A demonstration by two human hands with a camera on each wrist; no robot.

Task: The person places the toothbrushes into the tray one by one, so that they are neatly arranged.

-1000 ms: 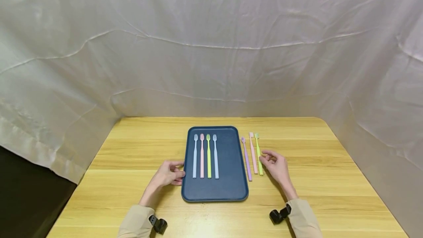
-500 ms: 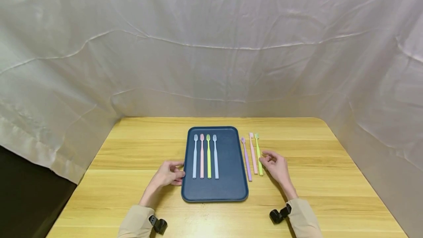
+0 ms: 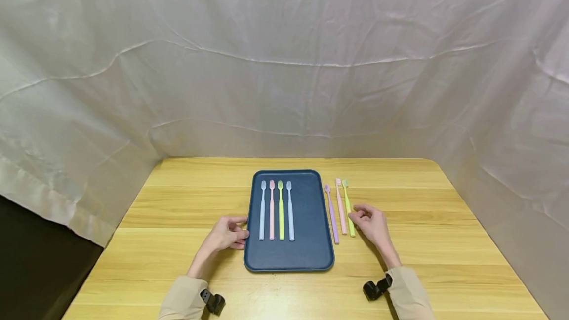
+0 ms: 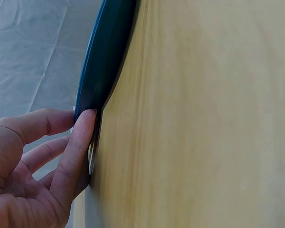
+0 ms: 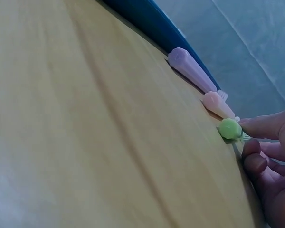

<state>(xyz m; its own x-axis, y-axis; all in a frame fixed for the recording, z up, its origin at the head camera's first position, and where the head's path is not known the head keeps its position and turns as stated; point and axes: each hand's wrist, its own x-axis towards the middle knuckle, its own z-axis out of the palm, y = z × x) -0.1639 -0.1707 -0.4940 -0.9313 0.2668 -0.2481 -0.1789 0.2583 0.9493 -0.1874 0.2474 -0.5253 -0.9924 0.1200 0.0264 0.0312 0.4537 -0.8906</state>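
Observation:
My left hand (image 3: 226, 233) holds the left rim of a dark blue tray (image 3: 306, 256); in the left wrist view its fingertips are right at the tray's edge (image 4: 102, 61). To the right of the tray, my right hand (image 3: 372, 222) pinches the handle of a yellow-green toothbrush (image 3: 347, 201) between thumb and finger. The right wrist view shows the toothbrush's green handle end (image 5: 230, 129) low over the table. Beside it lie a pink toothbrush (image 3: 341, 209) and a purple toothbrush (image 3: 333, 217), the purple one close along the tray's right edge.
In a row on the tray's left part lie a light blue toothbrush (image 3: 262, 216), a pink toothbrush (image 3: 272, 216), a yellow-green toothbrush (image 3: 281, 216) and another light blue one (image 3: 291, 216), all heads away from me. Pale curtains (image 3: 284, 88) hang around the wooden table (image 3: 186, 196).
My right hand has shifted very slightly towards me, and the handle end of the yellow-green toothbrush has moved slightly right. The left hand and tray have stayed put.

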